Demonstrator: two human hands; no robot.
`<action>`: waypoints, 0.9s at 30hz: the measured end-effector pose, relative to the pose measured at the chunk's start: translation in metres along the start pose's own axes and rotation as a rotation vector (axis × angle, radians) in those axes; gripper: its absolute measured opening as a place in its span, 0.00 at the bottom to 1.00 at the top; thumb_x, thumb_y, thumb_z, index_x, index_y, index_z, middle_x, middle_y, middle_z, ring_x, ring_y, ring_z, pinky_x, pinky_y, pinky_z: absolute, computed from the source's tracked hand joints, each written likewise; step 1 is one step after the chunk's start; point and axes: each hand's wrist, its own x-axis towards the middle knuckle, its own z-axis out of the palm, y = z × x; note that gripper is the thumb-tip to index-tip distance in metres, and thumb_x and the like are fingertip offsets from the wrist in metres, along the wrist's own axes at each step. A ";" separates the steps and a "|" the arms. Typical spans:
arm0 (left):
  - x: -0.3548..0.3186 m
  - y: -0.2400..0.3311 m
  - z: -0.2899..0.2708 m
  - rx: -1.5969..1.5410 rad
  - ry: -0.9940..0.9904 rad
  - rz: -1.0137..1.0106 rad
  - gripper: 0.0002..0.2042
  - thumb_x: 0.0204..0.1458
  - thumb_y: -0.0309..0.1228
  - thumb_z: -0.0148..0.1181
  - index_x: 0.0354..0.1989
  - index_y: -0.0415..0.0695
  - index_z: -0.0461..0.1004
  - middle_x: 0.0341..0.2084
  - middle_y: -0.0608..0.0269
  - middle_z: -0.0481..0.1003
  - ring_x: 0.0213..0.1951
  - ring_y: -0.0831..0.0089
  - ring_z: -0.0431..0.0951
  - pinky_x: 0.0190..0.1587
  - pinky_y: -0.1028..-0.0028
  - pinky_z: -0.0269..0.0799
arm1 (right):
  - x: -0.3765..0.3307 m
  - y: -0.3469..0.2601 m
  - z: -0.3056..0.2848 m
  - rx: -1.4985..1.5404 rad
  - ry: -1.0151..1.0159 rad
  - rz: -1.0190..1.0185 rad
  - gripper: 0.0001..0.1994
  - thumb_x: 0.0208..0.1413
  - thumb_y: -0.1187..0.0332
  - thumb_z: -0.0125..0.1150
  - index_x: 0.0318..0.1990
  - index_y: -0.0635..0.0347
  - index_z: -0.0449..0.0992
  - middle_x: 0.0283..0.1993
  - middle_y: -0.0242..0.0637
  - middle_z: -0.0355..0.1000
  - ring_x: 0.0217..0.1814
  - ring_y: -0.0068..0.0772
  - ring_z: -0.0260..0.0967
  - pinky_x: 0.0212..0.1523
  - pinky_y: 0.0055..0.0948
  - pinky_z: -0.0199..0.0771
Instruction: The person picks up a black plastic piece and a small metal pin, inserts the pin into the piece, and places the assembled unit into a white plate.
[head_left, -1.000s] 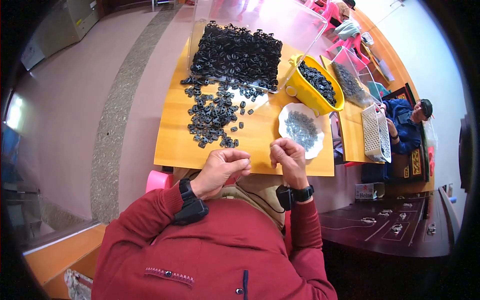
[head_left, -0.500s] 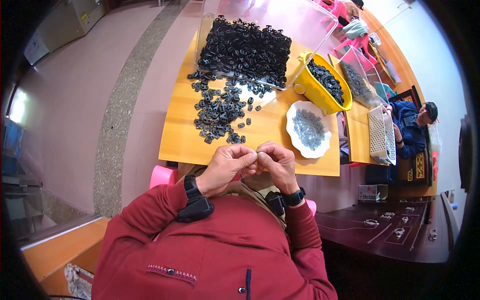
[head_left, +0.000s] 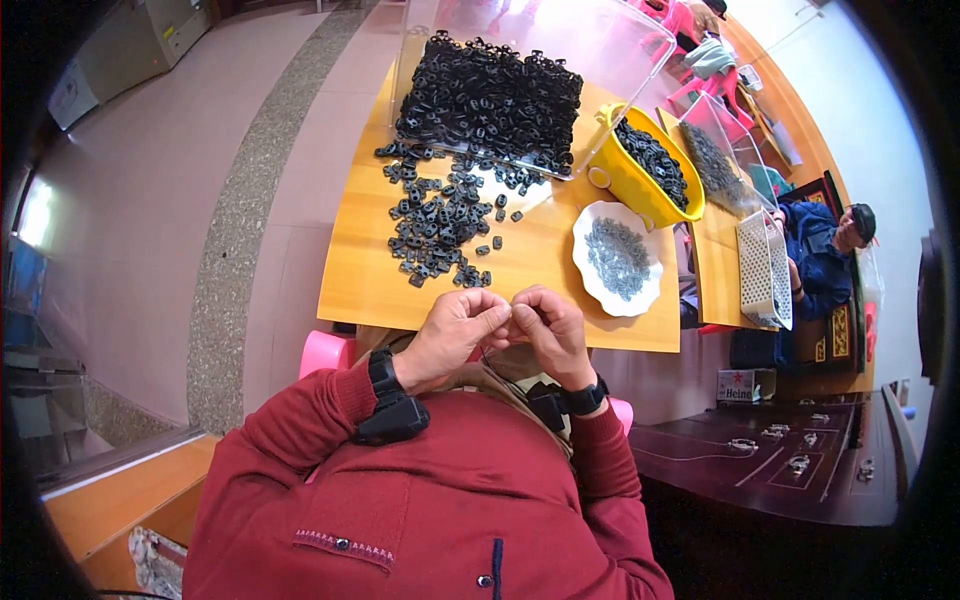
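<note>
A wooden counter (head_left: 370, 285) carries a clear tray (head_left: 610, 60) heaped with black plastic pieces (head_left: 490, 95), a loose scatter of the same pieces (head_left: 435, 225) in front of it, a yellow tub (head_left: 625, 180) and a white scalloped plate (head_left: 590, 285) of small grey parts (head_left: 618, 258). At the counter's near edge the left hand (head_left: 455, 335) and right hand (head_left: 550, 330) meet fingertip to fingertip. Each grip is pinched together on something too small to make out.

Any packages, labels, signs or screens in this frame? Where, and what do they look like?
Small box: on the floor right of the wooden table, below the seated co-worker; rectangular, white with a red star mark and dark lettering.
Framed panel: behind that co-worker, far right; dark with gold markings, too small to make out.
No screens seen.
</note>
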 end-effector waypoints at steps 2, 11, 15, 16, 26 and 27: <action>0.000 0.000 0.000 -0.016 0.013 -0.005 0.07 0.59 0.31 0.54 0.38 0.39 0.72 0.30 0.67 0.73 0.30 0.81 0.74 0.36 0.79 0.75 | -0.001 0.000 0.003 0.005 0.010 0.018 0.04 0.61 0.76 0.52 0.34 0.67 0.71 0.33 0.29 0.69 0.33 0.16 0.67 0.35 0.16 0.73; 0.001 0.001 0.000 0.041 0.021 0.041 0.07 0.60 0.31 0.54 0.39 0.39 0.72 0.30 0.67 0.73 0.32 0.81 0.74 0.37 0.79 0.75 | 0.000 0.011 0.008 -0.193 0.111 -0.157 0.02 0.59 0.78 0.53 0.34 0.67 0.70 0.31 0.30 0.67 0.30 0.16 0.63 0.31 0.16 0.65; 0.001 0.001 0.001 0.046 0.027 0.047 0.07 0.60 0.31 0.54 0.39 0.39 0.72 0.31 0.68 0.73 0.33 0.81 0.74 0.37 0.79 0.75 | 0.001 0.012 0.011 -0.202 0.167 -0.190 0.02 0.57 0.78 0.55 0.33 0.66 0.71 0.30 0.34 0.69 0.29 0.22 0.66 0.31 0.20 0.68; 0.002 0.000 0.001 0.045 0.029 0.052 0.07 0.60 0.31 0.54 0.39 0.39 0.72 0.31 0.68 0.73 0.33 0.81 0.74 0.37 0.79 0.75 | 0.001 0.011 0.011 -0.202 0.168 -0.190 0.02 0.57 0.78 0.55 0.33 0.66 0.71 0.30 0.34 0.69 0.29 0.22 0.66 0.31 0.20 0.68; 0.003 -0.001 0.000 0.113 0.051 0.075 0.07 0.60 0.31 0.54 0.38 0.39 0.72 0.31 0.68 0.73 0.33 0.83 0.74 0.36 0.80 0.75 | 0.000 0.002 0.008 -0.268 0.114 -0.207 0.02 0.57 0.78 0.56 0.33 0.67 0.71 0.30 0.34 0.70 0.29 0.21 0.69 0.31 0.19 0.69; 0.003 0.000 0.000 0.122 0.048 0.076 0.07 0.60 0.31 0.54 0.38 0.39 0.72 0.31 0.68 0.73 0.33 0.83 0.74 0.36 0.80 0.75 | 0.000 0.003 0.008 -0.266 0.115 -0.194 0.02 0.57 0.78 0.56 0.33 0.66 0.71 0.29 0.34 0.69 0.28 0.21 0.70 0.29 0.20 0.70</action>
